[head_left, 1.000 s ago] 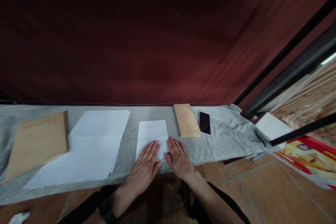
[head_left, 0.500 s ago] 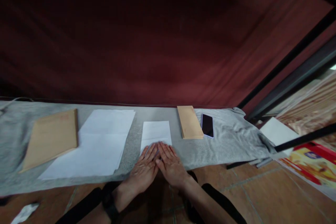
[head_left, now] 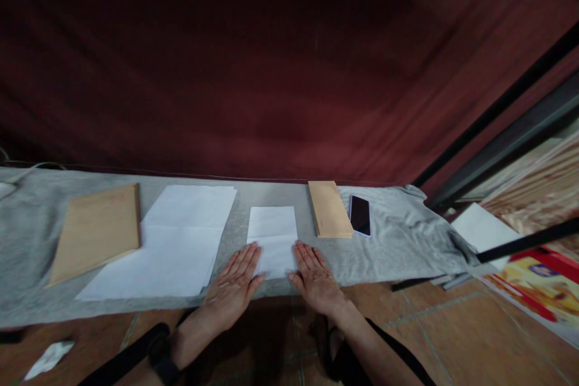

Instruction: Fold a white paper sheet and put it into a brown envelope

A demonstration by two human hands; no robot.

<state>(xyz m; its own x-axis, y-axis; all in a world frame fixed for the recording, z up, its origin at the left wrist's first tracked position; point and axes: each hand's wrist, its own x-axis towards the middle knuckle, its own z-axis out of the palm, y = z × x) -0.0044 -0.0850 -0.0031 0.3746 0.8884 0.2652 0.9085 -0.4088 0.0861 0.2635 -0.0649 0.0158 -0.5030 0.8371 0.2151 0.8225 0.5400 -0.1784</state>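
Note:
A folded sheet of white paper [head_left: 272, 228] lies on the grey cloth in front of me, a crease running across its middle. My left hand [head_left: 233, 283] rests flat at its left edge, fingers stretched out and the thumb toward the paper. At the right edge lies my right hand [head_left: 316, 277], also flat with fingers extended. Fingertips of both hands touch the paper's sides. To the left, a pile of larger white sheets [head_left: 167, 259] is partly covered by a large brown envelope [head_left: 97, 229]. On the right is a stack of narrow brown envelopes [head_left: 331, 211].
A phone [head_left: 360, 215] lies beside the narrow envelopes on the grey cloth [head_left: 407, 247]. Behind the table hangs a dark red curtain [head_left: 271, 102]. Black metal bars [head_left: 511, 105] and a red and yellow box [head_left: 543, 283] are at right. A crumpled white scrap [head_left: 49, 359] lies on the tiled floor.
My hands were together at the middle of the paper's near part; they have moved apart to its left and right edges. The paper's near half is now uncovered.

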